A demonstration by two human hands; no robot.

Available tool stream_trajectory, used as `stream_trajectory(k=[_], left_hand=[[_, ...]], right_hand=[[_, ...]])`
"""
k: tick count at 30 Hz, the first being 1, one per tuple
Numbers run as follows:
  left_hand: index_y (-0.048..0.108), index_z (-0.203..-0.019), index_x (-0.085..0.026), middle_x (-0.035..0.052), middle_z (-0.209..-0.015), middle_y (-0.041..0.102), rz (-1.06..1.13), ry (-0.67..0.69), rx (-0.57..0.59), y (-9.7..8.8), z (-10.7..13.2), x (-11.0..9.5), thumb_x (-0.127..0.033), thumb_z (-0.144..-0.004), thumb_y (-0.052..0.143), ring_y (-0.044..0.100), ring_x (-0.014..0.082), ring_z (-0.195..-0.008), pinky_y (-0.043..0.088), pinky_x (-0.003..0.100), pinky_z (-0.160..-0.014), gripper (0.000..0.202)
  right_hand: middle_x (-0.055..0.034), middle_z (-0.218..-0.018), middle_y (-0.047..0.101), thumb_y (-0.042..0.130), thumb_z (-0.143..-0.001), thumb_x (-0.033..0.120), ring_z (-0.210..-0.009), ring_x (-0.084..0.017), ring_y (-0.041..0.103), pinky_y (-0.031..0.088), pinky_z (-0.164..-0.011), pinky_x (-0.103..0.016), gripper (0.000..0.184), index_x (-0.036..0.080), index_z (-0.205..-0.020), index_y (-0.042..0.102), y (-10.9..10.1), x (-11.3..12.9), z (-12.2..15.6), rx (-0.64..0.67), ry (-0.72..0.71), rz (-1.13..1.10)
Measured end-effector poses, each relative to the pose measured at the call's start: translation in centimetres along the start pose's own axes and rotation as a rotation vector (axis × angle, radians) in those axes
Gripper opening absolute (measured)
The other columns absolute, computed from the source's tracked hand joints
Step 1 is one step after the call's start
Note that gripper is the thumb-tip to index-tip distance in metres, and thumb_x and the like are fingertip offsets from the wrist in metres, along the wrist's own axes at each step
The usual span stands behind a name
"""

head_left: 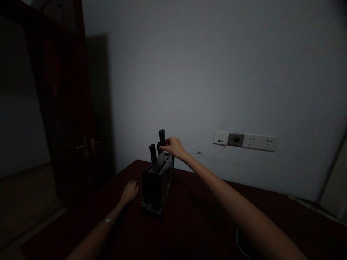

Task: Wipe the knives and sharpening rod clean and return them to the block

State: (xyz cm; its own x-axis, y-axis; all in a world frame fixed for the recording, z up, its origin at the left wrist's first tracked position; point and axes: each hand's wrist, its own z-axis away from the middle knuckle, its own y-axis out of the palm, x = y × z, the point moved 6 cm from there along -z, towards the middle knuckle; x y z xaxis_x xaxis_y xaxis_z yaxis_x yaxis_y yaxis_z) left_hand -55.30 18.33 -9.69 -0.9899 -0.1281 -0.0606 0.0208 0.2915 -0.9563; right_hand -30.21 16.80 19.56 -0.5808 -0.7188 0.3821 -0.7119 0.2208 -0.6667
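Observation:
A dark knife block (157,186) stands on the dark red-brown table (195,220). Two black-handled knives stick up from its top. My right hand (173,146) reaches forward and its fingers pinch the taller knife's handle (162,138), with a bit of blade showing above the slot. The shorter knife handle (153,153) stands just left of it, untouched. My left hand (130,190) lies flat on the table beside the block's left side, fingers spread; a bracelet is on that wrist.
A grey wall rises behind the table, with a row of white sockets (245,140) to the right. A dark wooden door (81,119) with a handle stands at the left. The room is dim.

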Motion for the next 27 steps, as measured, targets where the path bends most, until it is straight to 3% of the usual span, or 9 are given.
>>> stream_trajectory(k=[6, 27], left_hand=[[0.052, -0.119, -0.008, 0.0137, -0.128, 0.048, 0.002, -0.014, -0.015, 0.1, -0.1, 0.2, -0.025, -0.085, 0.031, 0.039, 0.0235, -0.122, 0.023, 0.034, -0.104, 0.043], [0.05, -0.12, -0.004, 0.0157, -0.128, 0.047, 0.009, -0.012, -0.004, 0.5, -0.3, 0.3, -0.026, -0.085, 0.029, 0.037, 0.0251, -0.123, 0.022, 0.035, -0.104, 0.046]], right_hand=[[-0.0045, -0.062, 0.062, 0.069, -0.063, 0.036, -0.057, -0.013, 0.053, 0.033, -0.051, -0.023, 0.026, 0.011, -0.068, 0.067, -1.5, 1.2, -1.1, -0.017, -0.037, 0.007], [-0.0044, -0.063, 0.065, 0.07, -0.063, 0.034, -0.059, -0.013, 0.057, 0.036, -0.052, -0.022, 0.023, 0.012, -0.067, 0.069, -5.3, 3.2, -2.8, -0.065, -0.04, -0.011]])
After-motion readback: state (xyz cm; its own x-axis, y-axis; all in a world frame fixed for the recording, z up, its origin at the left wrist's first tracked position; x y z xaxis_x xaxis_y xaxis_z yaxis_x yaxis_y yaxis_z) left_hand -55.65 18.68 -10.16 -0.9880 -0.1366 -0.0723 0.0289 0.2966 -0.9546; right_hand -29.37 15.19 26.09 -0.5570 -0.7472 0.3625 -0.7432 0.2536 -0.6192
